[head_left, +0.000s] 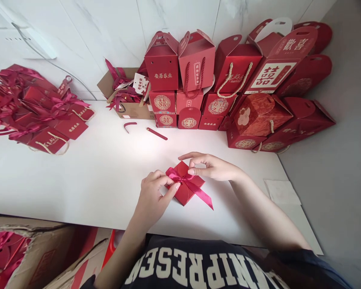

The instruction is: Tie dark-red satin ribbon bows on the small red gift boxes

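Note:
A small red gift box (pixel 184 197) with folded petal-like flaps lies on the white table, one corner toward me. Across its top runs a glossy pink-red ribbon (pixel 200 192) tied in a bow, with one tail hanging over the box's near right edge. My left hand (pixel 156 192) is closed at the bow's left side, thumb and finger pinching the ribbon near the knot. On the far right side, my right hand (pixel 212 166) has thumb and index tips together at the bow's right loop, other fingers loosely extended. The exact pinch there is partly hidden.
Stacked red gift boxes (pixel 189 104) stand against the wall, beside an open cardboard box (pixel 135 110) of ribbons. Ribboned boxes (pixel 49 140) are heaped at left. Two thin red strips (pixel 157 133) lie beyond my hands. A carton (pixel 33 257) of red boxes sits below the table's near edge.

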A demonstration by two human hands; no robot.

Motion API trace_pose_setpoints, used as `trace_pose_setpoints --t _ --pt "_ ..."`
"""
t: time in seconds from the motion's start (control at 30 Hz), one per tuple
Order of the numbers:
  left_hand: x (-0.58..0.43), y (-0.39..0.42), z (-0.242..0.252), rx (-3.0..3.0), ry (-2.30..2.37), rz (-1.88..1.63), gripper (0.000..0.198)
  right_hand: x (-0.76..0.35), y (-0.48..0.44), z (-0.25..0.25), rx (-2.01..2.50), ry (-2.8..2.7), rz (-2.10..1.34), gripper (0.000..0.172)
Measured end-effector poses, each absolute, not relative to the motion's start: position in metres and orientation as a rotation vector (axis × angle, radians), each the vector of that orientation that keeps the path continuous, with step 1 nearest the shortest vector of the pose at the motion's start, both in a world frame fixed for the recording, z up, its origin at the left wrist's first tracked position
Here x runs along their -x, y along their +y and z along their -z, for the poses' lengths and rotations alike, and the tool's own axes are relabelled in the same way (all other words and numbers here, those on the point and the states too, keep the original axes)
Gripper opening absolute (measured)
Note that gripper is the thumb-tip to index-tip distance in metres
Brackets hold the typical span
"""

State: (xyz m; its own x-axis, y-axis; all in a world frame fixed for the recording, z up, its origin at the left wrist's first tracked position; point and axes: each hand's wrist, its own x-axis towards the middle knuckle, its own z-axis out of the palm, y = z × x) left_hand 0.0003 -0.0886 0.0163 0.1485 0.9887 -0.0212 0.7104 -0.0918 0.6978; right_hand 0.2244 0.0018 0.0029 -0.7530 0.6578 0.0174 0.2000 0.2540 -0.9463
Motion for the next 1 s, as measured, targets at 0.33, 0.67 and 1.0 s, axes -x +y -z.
trace_pose_setpoints --t 0.33,0.67,1.0 --pt "0.013 -0.079 -0.024 -1.909 1.509 -0.441 0.026 -0.224 0.012 0.014 0.557 -2.232 -1.375 0.025" --pt "0.006 -0.079 -0.022 -1.779 1.619 -0.575 0.035 -0.223 0.004 -0.001 0.663 -2.211 -0.964 0.031" --pt "0.028 -0.092 -0.029 -1.811 1.474 -0.064 0.051 -0.228 0.003 -0.004 0.754 -2.364 -0.771 0.028"
